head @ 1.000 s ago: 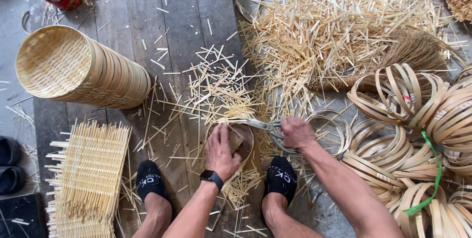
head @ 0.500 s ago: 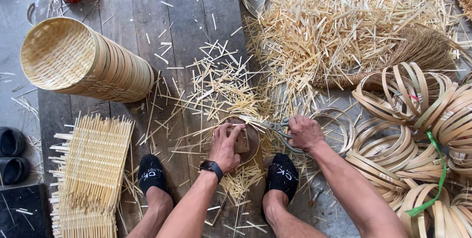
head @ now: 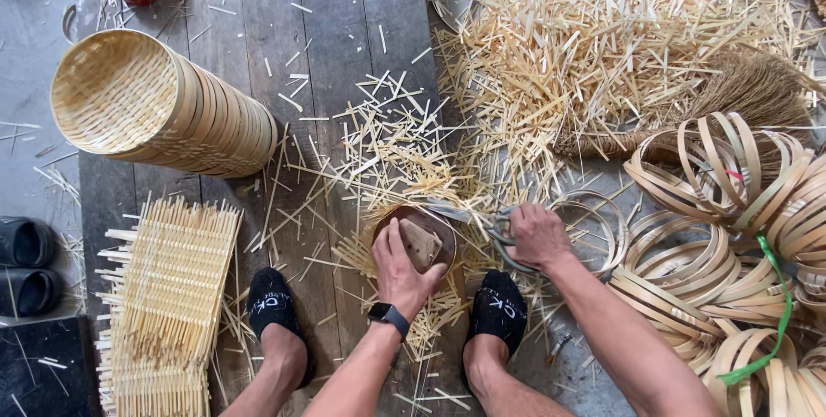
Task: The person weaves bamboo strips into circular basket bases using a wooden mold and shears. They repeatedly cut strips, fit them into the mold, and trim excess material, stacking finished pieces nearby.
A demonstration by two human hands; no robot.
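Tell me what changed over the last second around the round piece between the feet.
The left hand turned on the round woven piece, rotating it a little under the shears. The right hand kept its grip on the shears at the piece's rim. The stacked baskets, woven mats and bamboo hoops stayed put.

Baskets point(head: 163, 107) left, hoops point(head: 731, 236) right

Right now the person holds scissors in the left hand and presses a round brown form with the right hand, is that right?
Hands are swapped. In the head view the right hand holds the scissors, while the left hand presses the round brown form.
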